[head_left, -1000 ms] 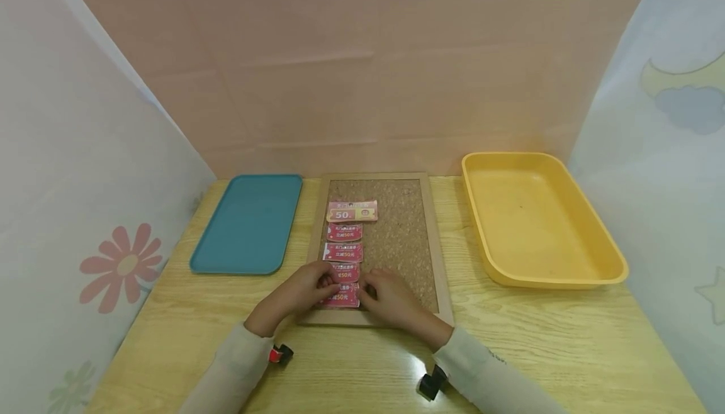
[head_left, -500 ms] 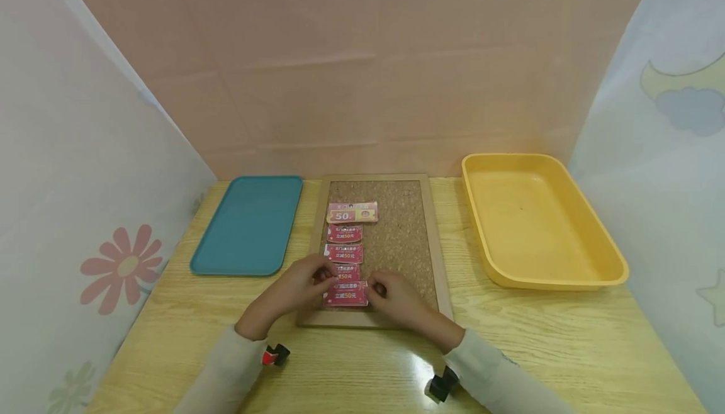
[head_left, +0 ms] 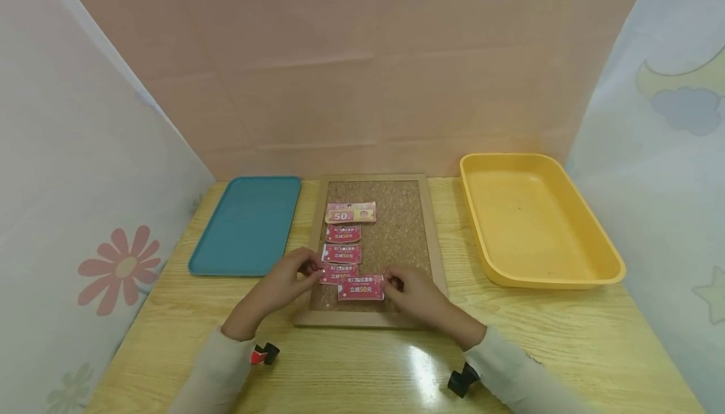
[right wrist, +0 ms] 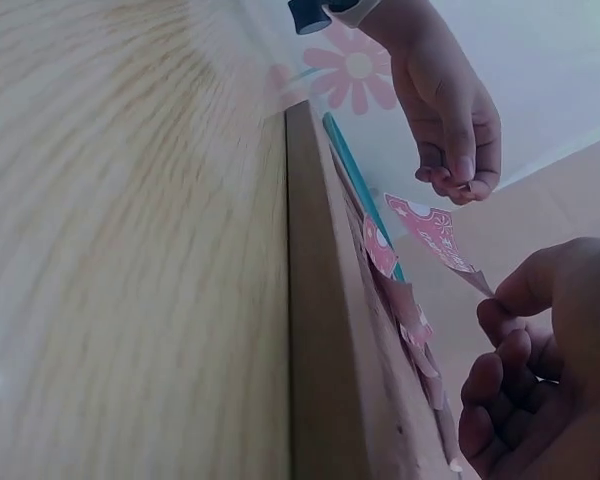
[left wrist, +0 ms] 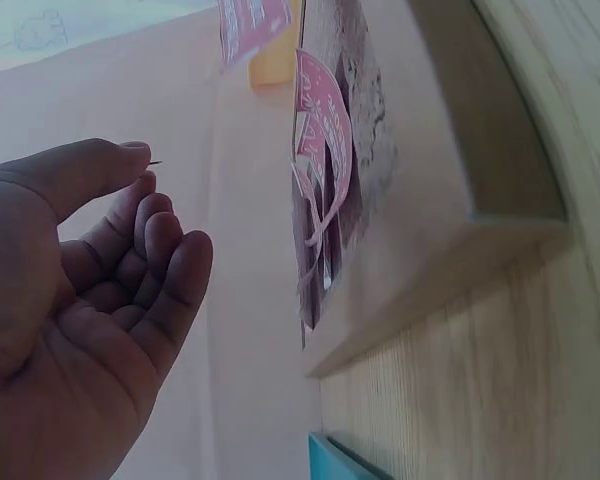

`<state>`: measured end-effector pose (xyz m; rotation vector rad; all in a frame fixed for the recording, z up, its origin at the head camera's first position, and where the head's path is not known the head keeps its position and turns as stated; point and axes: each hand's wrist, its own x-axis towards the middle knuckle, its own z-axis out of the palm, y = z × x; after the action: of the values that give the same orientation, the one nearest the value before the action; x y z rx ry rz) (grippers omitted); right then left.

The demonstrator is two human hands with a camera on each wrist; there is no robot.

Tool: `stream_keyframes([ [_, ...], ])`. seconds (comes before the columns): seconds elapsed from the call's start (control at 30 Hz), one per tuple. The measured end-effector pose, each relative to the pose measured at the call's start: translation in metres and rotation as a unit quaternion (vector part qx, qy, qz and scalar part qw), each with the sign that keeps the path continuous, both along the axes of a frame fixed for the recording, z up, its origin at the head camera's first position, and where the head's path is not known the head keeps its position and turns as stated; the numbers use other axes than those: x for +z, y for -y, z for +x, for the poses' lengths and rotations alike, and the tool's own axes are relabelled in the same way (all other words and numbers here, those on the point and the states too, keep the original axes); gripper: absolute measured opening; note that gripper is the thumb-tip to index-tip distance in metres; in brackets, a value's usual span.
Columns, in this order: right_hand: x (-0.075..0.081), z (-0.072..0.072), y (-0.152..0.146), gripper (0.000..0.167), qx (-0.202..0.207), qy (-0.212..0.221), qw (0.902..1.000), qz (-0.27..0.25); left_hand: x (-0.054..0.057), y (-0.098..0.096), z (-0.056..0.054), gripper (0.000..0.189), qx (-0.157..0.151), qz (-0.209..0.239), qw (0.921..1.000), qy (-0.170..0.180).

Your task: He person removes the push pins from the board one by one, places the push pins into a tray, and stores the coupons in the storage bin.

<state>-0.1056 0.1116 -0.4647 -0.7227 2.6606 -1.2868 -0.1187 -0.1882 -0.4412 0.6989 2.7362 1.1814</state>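
Observation:
My right hand pinches the right end of a pink coupon between thumb and forefinger. In the right wrist view this coupon hangs in the air, lifted off the cork board. My left hand is left of it; thumb and forefinger pinch a small pin, whose thin point sticks out past the thumb in the left wrist view. Farther up the board, several coupons stay in a column, topped by a larger pink and yellow one. The held coupon overlaps the lowest of them in the head view.
A teal tray lies left of the board. To the right stands a deep yellow tub. The board's wooden frame rests on the wood-grain table, against a pinkish cloth backdrop.
The bottom coupon has come away from the board and moved right and slightly upward with my right hand. My left hand has drawn back to the left.

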Motion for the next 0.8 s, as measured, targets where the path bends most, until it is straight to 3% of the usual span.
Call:
stream_keyframes([
  [0.23,0.009,-0.006,-0.015,0.018,0.003,-0.042,0.9991,0.008,-0.001,0.01,0.001,0.011,0.026,0.006,0.9988,-0.04],
  [0.4,0.023,-0.01,-0.027,0.017,0.001,-0.043,0.999,0.009,-0.001,0.016,0.0,0.012,0.049,0.007,0.9959,-0.076],
  [0.57,0.038,-0.012,-0.04,0.017,-0.011,-0.054,0.9984,0.01,-0.001,0.023,-0.002,0.013,0.079,0.006,0.9924,-0.094],
  [0.8,0.05,-0.016,-0.061,0.017,-0.033,-0.093,0.995,-0.005,-0.006,0.039,-0.007,0.013,0.092,0.006,0.9896,-0.111],
])
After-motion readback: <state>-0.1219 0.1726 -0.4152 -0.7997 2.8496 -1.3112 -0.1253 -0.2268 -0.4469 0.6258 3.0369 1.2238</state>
